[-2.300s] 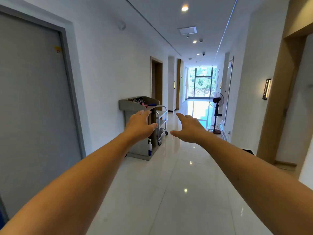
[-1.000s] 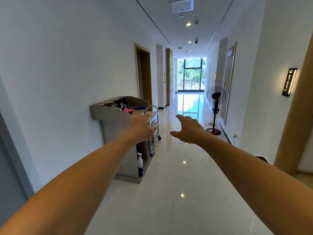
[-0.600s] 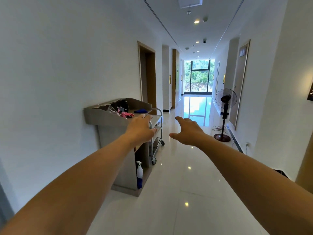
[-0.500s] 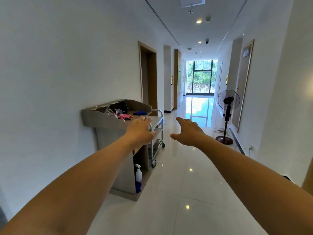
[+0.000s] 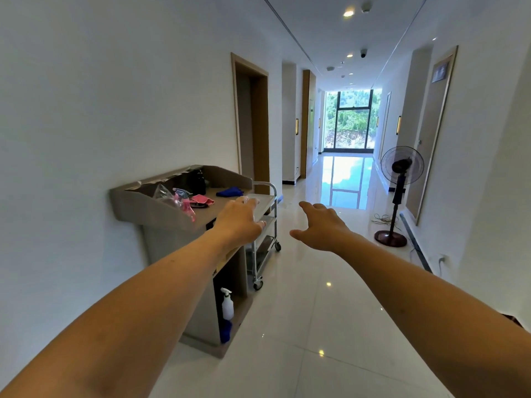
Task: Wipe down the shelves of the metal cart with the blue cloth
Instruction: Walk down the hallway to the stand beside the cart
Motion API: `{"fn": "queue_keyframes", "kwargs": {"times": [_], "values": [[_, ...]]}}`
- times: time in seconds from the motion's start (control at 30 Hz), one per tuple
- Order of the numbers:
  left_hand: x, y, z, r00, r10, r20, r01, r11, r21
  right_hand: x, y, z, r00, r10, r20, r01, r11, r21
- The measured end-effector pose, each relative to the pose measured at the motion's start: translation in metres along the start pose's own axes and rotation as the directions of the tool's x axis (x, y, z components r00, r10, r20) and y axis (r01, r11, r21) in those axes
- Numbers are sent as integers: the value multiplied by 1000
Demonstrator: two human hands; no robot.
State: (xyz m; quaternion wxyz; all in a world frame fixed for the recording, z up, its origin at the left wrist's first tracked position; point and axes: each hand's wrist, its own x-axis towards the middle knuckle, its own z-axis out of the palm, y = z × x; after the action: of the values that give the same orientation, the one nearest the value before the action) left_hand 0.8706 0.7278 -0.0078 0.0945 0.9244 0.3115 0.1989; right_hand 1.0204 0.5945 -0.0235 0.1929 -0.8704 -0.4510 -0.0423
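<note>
A metal cart (image 5: 269,222) on castors stands against the left wall, just behind a grey service stand (image 5: 161,208); my left arm hides much of it. The blue cloth (image 5: 230,192) lies crumpled on the stand's top, near its far end. My left hand (image 5: 240,221) is stretched forward, fingers apart and holding nothing, short of the stand and cart. My right hand (image 5: 321,225) is likewise held out, spread and holding nothing, over the corridor floor to the right of the cart.
Pink items (image 5: 198,200) and a clear bag lie on the stand's top. A white spray bottle (image 5: 227,304) stands in its lower compartment. A pedestal fan (image 5: 399,193) with a trailing cord stands at the right wall. The glossy tiled corridor runs ahead to a window.
The view has moved down the corridor, so the stand and cart are nearer and larger. Both hands stay stretched out, holding nothing.
</note>
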Motion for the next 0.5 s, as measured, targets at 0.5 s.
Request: {"fn": "queue_keyframes", "kwargs": {"times": [0.5], "values": [[259, -101, 65, 998, 29, -51, -30, 999, -25, 277, 2, 85, 1000, -16, -24, 15, 1000, -22]]}}
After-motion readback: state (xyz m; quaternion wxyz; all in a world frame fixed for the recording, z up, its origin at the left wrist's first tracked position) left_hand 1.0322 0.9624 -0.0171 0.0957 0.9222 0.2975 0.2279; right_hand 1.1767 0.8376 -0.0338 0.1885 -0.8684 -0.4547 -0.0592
